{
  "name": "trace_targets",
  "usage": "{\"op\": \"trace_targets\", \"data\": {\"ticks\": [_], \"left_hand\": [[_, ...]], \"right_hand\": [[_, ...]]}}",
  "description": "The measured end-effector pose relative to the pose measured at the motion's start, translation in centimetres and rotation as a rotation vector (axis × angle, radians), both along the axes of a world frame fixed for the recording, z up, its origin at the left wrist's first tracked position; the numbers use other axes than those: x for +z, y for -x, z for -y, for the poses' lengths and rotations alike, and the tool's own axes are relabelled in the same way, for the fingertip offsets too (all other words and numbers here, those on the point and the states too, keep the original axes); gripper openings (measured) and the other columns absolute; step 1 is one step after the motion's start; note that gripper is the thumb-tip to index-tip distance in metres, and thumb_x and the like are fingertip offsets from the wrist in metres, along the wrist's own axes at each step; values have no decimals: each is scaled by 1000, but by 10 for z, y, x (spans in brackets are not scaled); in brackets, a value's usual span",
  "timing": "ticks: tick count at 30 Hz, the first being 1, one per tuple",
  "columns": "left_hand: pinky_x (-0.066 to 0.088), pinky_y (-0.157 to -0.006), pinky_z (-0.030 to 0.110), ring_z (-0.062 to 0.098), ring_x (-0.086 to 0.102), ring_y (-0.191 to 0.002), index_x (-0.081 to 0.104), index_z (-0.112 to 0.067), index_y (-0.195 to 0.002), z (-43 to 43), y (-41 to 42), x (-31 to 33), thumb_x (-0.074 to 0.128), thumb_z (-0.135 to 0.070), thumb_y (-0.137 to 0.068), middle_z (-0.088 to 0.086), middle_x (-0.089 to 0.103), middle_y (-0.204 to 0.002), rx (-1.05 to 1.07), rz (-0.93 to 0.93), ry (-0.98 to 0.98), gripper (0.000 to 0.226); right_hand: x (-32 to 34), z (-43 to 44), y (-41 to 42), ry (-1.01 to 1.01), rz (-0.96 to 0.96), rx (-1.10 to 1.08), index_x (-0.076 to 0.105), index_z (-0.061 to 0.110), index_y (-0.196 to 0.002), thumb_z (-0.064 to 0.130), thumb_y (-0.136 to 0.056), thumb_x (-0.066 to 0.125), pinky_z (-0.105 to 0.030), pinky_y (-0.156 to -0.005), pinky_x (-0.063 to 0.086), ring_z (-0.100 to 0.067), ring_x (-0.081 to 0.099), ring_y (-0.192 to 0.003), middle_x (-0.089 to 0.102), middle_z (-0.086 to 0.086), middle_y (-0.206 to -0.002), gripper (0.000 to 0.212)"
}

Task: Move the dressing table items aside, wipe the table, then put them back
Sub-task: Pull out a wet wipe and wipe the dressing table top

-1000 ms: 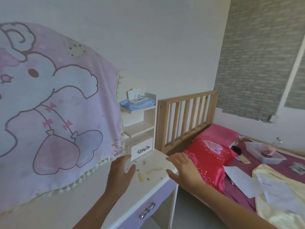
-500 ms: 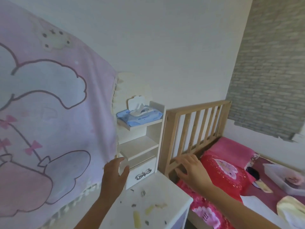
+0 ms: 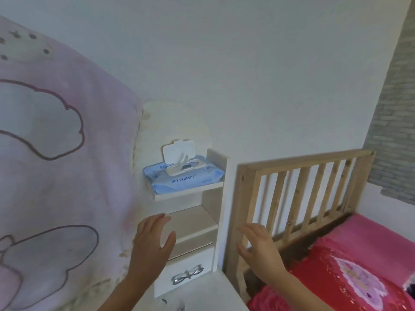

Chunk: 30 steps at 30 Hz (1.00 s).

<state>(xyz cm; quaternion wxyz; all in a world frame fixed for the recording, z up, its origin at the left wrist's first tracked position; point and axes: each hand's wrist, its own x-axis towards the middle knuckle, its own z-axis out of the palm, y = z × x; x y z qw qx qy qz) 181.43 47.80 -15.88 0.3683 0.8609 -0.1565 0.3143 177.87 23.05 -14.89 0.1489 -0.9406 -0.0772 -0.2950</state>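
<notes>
A blue pack of wet wipes (image 3: 184,177) with its white lid flipped up and a wipe sticking out lies on the top shelf of the small white shelf unit (image 3: 215,209) on the dressing table (image 3: 202,295). Below it are an empty shelf and a little drawer with a silver bow handle (image 3: 187,277). My left hand (image 3: 152,245) is raised in front of the empty shelf, fingers apart, holding nothing. Empty too, my right hand (image 3: 258,245) is spread in front of the bed's wooden headboard (image 3: 298,198), below and right of the wipes.
A pink cartoon-print cloth (image 3: 56,164) hangs over the left half of the view, covering the back of the dressing table. A bed with red and pink pillows (image 3: 350,272) stands right beside the table. A few crumbs lie on the tabletop's near strip.
The view has tilted up and moved closer to the shelf unit. Both hands have risen from the tabletop to shelf height, staying empty with fingers spread.
</notes>
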Motion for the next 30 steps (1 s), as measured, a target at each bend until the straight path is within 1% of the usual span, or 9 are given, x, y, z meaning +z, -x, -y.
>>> {"op": "trace_targets", "data": {"ticks": [2, 4, 14, 18, 20, 23, 25, 28, 30], "left_hand": [[34, -95, 35, 13, 36, -110, 65, -7, -107, 50, -21, 5, 34, -46, -74, 9, 61, -116, 118, 12, -1, 60], [34, -99, 41, 20, 41, -118, 66, -7, -108, 55, -23, 12, 34, -47, -74, 11, 60, -121, 131, -33, -46, 61], [35, -95, 32, 24, 42, -113, 50, -14, -109, 55, -58, 49, 41, -33, -75, 14, 65, -113, 450, 239, -309, 40], [55, -70, 44, 34, 60, -104, 66, -6, -100, 43, -90, 76, 36, -34, -77, 14, 69, -105, 523, -40, -319, 47], [53, -77, 47, 36, 62, -105, 66, -4, -106, 42, -100, 81, 26, -41, -79, 16, 66, -113, 529, -125, -315, 61], [33, -106, 39, 25, 31, -136, 42, -14, -135, 40, -114, 71, -3, -55, -70, 7, 36, -147, 551, -185, -295, 89], [35, -104, 42, 29, 30, -136, 43, -13, -135, 41, -118, 61, 0, -55, -72, 9, 35, -147, 530, -144, -292, 87], [42, -97, 43, 30, 39, -131, 53, -13, -126, 40, -120, 56, 7, -53, -71, 7, 44, -141, 560, -133, -308, 82], [55, -76, 40, 29, 60, -110, 67, -16, -105, 40, -119, 57, 23, -47, -73, 6, 63, -121, 555, -153, -353, 62]], "right_hand": [[16, 35, -30, -84, -39, 100, 62, 18, -114, 27, -83, 60, -42, -95, 49, -18, 57, -109, 61, 8, -114, 32], [26, 26, -43, -172, -41, 129, 50, 23, -128, 29, -93, 50, -22, -106, 29, -8, 40, -125, 44, 16, -126, 35], [55, 10, -116, -248, 6, 495, 67, 13, -105, 45, -77, 31, -9, -87, 29, -4, 44, -104, 63, 3, -106, 56], [80, -15, -146, -152, 173, 536, 69, 12, -77, 23, -77, 41, -16, -75, 38, -12, 57, -79, 69, 2, -78, 30], [96, -27, -162, -84, 164, 523, 70, 9, -86, 19, -82, 42, -16, -76, 37, -20, 61, -86, 70, -4, -88, 30], [112, -41, -190, -18, 27, 513, 63, 1, -108, 11, -94, 40, -21, -88, 33, -23, 48, -111, 63, -11, -113, 29], [115, -47, -207, 35, -52, 481, 63, 1, -108, 11, -96, 37, -29, -89, 38, -24, 48, -110, 63, -13, -111, 30], [115, -51, -225, 108, -147, 484, 64, 9, -72, 13, -95, 40, -32, -70, 41, -22, 48, -87, 61, -10, -75, 34], [118, -49, -236, 123, -233, 505, 41, 15, -50, 12, -93, 45, -29, -57, 30, -18, 42, -71, 45, -8, -55, 43]]}}
